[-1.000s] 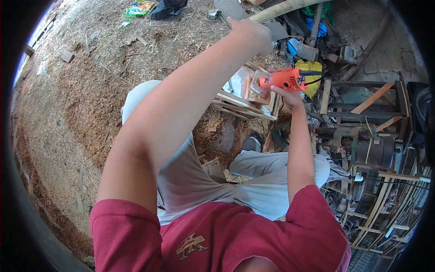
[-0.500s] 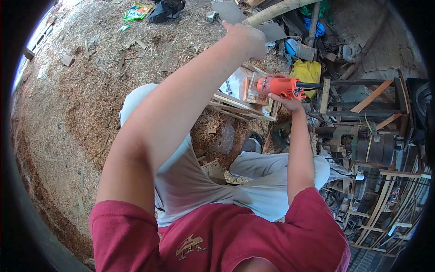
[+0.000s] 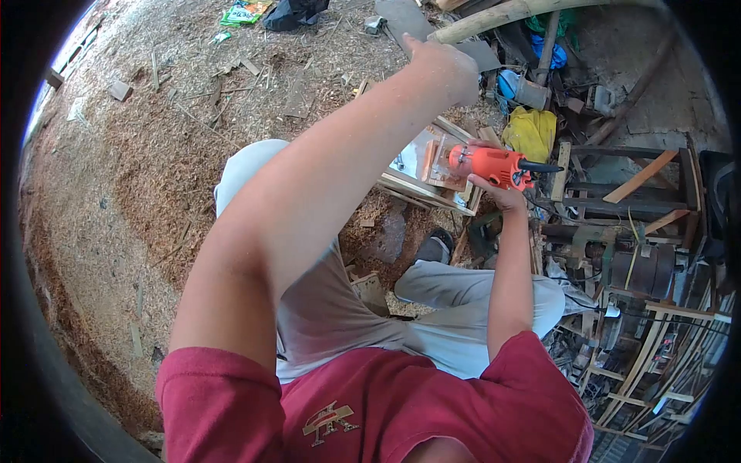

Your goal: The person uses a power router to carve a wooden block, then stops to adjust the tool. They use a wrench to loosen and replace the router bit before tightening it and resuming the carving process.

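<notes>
Lying crosswise in view, the orange power tool [image 3: 492, 163] is grasped by the right hand [image 3: 504, 196], its clear base [image 3: 445, 160] toward the wooden block [image 3: 428, 160], its cord [image 3: 540, 167] pointing right. Farther out, the left hand [image 3: 448, 72] is extended, fingers hidden; its grip cannot be told.

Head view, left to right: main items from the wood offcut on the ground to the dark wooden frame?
Wood offcut → green snack packet → black plastic bag → orange trim router → dark wooden frame.
</notes>
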Motion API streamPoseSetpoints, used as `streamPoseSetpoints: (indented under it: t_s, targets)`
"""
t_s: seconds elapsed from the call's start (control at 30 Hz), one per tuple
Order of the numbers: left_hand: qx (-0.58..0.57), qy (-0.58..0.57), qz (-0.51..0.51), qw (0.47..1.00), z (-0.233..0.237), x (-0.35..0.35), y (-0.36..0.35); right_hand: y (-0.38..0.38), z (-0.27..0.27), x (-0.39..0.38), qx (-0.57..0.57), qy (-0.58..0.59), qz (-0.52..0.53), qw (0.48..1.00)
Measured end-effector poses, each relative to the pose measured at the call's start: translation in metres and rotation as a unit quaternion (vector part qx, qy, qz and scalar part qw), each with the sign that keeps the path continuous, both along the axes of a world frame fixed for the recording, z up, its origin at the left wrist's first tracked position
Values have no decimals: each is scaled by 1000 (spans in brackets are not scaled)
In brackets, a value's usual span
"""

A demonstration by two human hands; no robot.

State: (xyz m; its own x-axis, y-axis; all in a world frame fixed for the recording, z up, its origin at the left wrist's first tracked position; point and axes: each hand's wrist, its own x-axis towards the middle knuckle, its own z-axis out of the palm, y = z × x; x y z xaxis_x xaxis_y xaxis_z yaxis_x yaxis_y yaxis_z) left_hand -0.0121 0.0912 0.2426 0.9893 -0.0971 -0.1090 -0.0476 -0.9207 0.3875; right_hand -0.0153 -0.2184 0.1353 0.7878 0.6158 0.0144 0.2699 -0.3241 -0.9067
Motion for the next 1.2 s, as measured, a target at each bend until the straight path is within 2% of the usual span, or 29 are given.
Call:
streamPoseSetpoints:
  t_s: [0.17, 0.37, 0.47, 0.57, 0.7, 0.83, 0.93, 1.13, 1.2]
  targets:
    - [6, -1, 0, 1000, 2, 3, -3, -1, 13, -11, 73, 84, -99, 989]
    - [8, 25, -20, 999, 11, 0, 1, -8, 8, -14, 109, 74, -106, 986]
    - [5, 25, -23, 999, 11, -1, 2, -10, 2, -16, 175, 133, -172, 960]
    - [-6, 9, -8, 1000, 9, -3, 2, -17, -3, -18, 166, 141, -214, 952]
    - [7, 13, -9, 1000, 6, 4, -1, -8, -4, -28, 143, 84, -152, 974]
    - [32, 28, -11, 999, 5, 10, -10, 2, -8, -36, 99, 83, -129, 983]
    - [36, 35, -17, 999, 7, 10, -11, 2, -14, -43, 81, 80, -140, 984]
    - [38, 26, -19, 999, 7, 7, -13, 11, -16, -45, 134, 88, -146, 976]
    - [44, 28, -16, 998, 6, 8, -12, 14, -15, -43, 111, 92, -140, 980]
